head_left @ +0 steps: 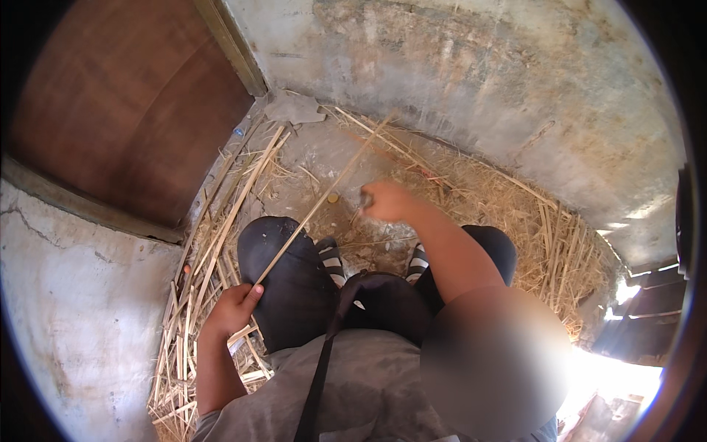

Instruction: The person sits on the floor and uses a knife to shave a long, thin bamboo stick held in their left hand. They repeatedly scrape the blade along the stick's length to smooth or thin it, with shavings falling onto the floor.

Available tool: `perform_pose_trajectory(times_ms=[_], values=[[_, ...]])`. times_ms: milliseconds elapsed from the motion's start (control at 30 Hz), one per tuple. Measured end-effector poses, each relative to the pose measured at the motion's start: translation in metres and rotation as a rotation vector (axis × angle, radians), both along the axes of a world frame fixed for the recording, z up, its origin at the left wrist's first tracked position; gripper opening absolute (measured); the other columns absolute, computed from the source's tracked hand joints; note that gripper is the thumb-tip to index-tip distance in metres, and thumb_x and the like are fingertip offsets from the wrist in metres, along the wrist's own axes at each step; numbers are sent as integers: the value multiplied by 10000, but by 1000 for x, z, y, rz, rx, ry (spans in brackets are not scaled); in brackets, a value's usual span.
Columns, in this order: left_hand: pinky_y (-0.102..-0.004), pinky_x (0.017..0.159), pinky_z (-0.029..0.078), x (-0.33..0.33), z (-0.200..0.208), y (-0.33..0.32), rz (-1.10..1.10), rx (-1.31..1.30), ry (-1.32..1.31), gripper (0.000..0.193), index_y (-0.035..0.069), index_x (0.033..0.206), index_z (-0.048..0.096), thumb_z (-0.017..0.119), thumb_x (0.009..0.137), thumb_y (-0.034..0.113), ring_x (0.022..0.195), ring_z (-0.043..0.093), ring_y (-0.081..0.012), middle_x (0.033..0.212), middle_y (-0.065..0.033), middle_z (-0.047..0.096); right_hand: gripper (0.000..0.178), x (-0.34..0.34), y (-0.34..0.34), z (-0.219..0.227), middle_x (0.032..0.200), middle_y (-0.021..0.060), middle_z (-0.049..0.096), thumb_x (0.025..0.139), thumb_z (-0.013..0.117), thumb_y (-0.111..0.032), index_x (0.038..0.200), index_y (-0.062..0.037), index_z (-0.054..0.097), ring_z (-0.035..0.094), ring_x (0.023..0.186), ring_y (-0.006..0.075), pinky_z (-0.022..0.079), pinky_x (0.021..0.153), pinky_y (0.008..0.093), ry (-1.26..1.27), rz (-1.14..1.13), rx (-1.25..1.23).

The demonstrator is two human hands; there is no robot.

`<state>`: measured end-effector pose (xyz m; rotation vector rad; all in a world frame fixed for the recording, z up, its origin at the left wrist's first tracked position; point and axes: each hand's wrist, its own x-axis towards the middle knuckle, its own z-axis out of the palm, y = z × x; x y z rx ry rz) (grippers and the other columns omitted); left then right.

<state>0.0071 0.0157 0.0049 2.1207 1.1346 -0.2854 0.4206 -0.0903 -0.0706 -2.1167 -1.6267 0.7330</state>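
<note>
Tan strip [322, 200] in left hand [234, 309]; right hand [386, 202] curled.

Two bare hands [234, 307], one long thin tan strip [324, 200] and two white-striped dark sandals [331, 264] show. Loose pale flat strips [250, 184] are too many to count.

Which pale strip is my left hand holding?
The long strip slanting over your left knee, gripped in your left hand; the strips to its left lie on the floor.
</note>
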Motion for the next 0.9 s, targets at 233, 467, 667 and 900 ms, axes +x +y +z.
perform_pose_trajectory(times_ms=[233,467,667,900], values=[[-426,715,473,3,-6,6,-3,-21,-35,596,-41,870,645,508,1045,512,715,583,-315,747,-207,619,439,17,-10,-12,1085,226,711,786,766,-294,1108,-7,689,668,1056,415,535,895,495,8,-202,110],[-433,698,472,1,-5,1,-15,29,-48,587,-41,874,645,522,1040,508,685,573,-325,730,-206,614,375,-48,-7,37,1036,194,724,804,758,-257,1085,-19,686,678,997,420,543,858,501,-12,260,-8],[-439,708,480,11,3,-6,-9,66,-58,583,-41,878,647,528,1037,508,711,605,-354,747,-224,624,451,21,-9,-30,1063,233,711,796,778,-269,1155,-15,680,672,1015,430,542,873,488,4,-138,152],[-439,713,480,7,-2,-2,-4,41,-46,581,-38,873,646,529,1037,506,732,611,-363,773,-228,633,381,-10,-15,10,959,201,721,780,772,-264,1071,-33,686,681,972,423,545,836,508,-38,-5,173]])
